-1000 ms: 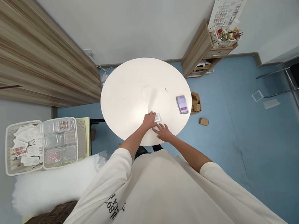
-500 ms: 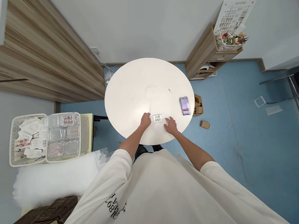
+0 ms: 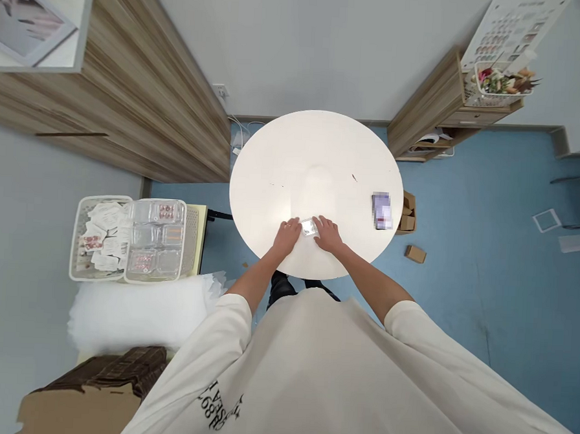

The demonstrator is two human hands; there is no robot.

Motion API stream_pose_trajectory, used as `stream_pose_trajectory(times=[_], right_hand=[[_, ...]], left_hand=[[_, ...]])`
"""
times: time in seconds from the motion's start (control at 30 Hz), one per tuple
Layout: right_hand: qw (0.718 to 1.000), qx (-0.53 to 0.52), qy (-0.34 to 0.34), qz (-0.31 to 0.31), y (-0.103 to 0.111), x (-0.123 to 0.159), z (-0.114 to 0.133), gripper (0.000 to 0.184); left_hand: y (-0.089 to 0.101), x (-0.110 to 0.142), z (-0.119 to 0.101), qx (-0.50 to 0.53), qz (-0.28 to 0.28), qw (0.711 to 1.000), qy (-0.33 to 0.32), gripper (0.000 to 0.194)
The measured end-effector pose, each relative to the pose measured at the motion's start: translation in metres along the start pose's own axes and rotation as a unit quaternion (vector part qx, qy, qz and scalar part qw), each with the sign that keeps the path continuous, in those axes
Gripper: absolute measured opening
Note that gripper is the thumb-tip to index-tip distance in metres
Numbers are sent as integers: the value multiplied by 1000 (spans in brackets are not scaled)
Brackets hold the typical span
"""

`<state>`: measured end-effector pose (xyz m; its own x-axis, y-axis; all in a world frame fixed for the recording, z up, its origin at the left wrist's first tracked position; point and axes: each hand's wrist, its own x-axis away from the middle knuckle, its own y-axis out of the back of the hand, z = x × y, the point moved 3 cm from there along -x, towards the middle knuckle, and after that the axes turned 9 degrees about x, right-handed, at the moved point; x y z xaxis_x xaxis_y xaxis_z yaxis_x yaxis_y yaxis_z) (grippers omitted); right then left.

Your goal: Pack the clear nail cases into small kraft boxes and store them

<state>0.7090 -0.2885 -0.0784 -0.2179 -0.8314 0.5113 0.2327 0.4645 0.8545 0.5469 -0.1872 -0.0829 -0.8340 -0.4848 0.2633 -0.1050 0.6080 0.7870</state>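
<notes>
A small clear plastic case (image 3: 309, 227) with silvery pieces inside lies near the front edge of the round white table (image 3: 318, 141). My left hand (image 3: 288, 235) has its fingers on the left edge of the case. From the other side, my right hand (image 3: 327, 233) grips its right edge, fingers at the far corner and thumb lower down. The fingertips partly cover both ends of the case.
A purple phone-like object (image 3: 382, 211), blurred out, lies at the table's right. White baskets (image 3: 184, 244) with clear cases and cards stand at left, above bubble wrap (image 3: 139, 313). A cardboard box (image 3: 407, 213) and a smaller carton (image 3: 415, 253) sit on the floor.
My right hand has moved left from beside the case onto its right edge. My left hand has closed in on the left edge. The whole view has shifted, with the surroundings moving right.
</notes>
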Motion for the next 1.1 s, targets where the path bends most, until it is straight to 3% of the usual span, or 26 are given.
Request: stream_pose_trajectory(times=[0.13,0.63,0.73,0.83,0.97,1.1], right_hand=[[1000,8,2,4,0,-16,8,85],[999,-12,-34,-21,-8,-22,-8,82],[997,-30,-24,-59,-13,-10,-11,77],[994,-53,-12,-94,-23,13,-18,60],[995,-57,-14,-75,-39,41,-27,44],[998,-29,-11,-55,-46,48,-27,44]], left_hand=[[-9,7,-3,-20,63,998,-12,57],[-15,9,-3,-43,105,993,31,49],[-17,9,-5,-51,111,992,39,49],[-19,9,-9,-64,105,992,42,44],[-21,4,-19,-72,73,994,48,46],[-20,-5,-29,-81,52,994,56,61]])
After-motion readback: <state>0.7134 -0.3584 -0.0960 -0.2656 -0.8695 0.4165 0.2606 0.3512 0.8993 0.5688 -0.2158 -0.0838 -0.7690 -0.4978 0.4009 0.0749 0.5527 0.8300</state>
